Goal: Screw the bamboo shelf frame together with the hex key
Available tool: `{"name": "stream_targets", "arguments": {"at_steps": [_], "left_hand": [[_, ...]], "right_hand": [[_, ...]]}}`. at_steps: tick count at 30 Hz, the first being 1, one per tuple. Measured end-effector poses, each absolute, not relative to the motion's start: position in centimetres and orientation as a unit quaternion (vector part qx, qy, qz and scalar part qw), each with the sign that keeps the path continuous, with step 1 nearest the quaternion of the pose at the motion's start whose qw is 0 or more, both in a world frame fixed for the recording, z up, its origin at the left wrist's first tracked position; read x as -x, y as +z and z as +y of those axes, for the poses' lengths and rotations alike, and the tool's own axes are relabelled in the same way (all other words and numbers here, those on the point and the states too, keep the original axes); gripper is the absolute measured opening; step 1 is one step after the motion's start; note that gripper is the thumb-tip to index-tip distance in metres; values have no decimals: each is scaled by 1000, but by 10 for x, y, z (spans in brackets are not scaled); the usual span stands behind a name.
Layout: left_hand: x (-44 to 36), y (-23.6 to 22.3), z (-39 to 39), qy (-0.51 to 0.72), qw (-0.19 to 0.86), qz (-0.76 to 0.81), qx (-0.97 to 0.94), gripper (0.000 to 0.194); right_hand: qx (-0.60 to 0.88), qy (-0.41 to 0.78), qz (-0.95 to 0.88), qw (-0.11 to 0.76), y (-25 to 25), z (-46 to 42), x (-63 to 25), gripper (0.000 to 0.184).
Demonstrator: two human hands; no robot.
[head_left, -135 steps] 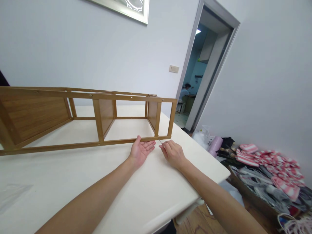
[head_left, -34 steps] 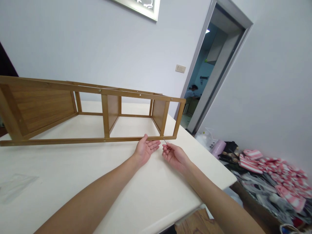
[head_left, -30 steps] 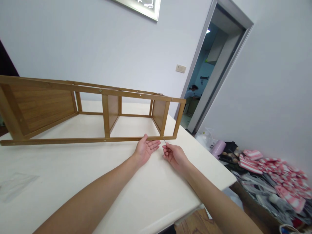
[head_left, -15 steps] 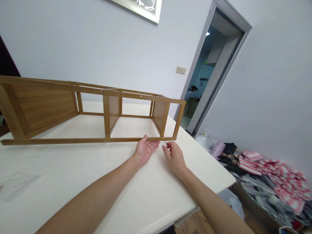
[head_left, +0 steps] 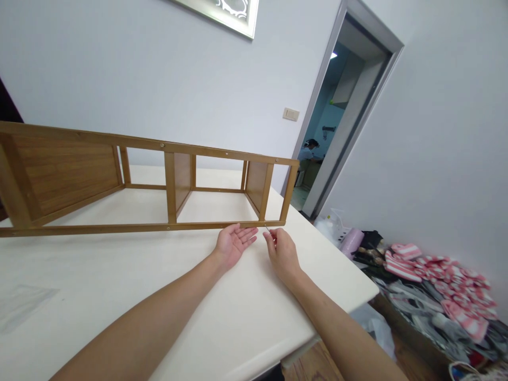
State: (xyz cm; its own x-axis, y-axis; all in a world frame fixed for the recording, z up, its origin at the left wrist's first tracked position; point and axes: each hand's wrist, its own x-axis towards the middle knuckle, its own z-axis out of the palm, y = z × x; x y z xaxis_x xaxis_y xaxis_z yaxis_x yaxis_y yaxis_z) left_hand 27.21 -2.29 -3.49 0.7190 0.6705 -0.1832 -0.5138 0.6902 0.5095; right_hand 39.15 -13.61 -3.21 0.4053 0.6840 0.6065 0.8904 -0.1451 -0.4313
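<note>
A brown wooden shelf frame [head_left: 170,190] lies on its side on the white table [head_left: 238,317], its panels standing upright between long rails. My left hand [head_left: 232,246] is open, palm up, with the fingers stretched out beside the lower rail. My right hand [head_left: 283,254] pinches a thin metal rod that looks like a hex key [head_left: 267,229]. The rod's tip meets the lower rail near the frame's right end, at a fastener too small to make out. Part of the rod is hidden by my fingers.
A clear plastic bag [head_left: 26,304] lies at the table's left. Beyond the table's right edge are piled striped and grey cloths [head_left: 440,280] and a white plastic bag [head_left: 373,328]. Through a doorway, a person [head_left: 307,151] sits in another room.
My left thumb has lowered from above the rail to beside it. The right hand stays at the same spot on the rail. The whole view has shifted slightly.
</note>
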Motion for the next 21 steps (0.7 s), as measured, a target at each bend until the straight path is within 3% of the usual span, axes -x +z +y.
{"name": "stream_targets", "arguments": {"at_steps": [7,10,12,16,18,21], "left_hand": [[-268,-33,-21,313,908,172,-220,65],[-269,-34,-19,310,909,172,-218,73],[-269,-35,-19,310,909,174,-217,73],[-269,-34,-20,311,909,177,-212,71],[-269,-33,-20,313,909,178,-209,72],[-269,-33,-20,314,909,182,-203,74]], "right_hand": [[766,-209,-522,312,-27,-130,-391,37],[779,-156,-495,351,-23,-127,-391,36],[777,-55,-460,427,-20,-127,-392,36],[657,285,-324,619,-11,-131,-395,30],[565,415,-269,660,-8,-135,-397,22],[510,482,-249,667,-8,-138,-397,15]]}}
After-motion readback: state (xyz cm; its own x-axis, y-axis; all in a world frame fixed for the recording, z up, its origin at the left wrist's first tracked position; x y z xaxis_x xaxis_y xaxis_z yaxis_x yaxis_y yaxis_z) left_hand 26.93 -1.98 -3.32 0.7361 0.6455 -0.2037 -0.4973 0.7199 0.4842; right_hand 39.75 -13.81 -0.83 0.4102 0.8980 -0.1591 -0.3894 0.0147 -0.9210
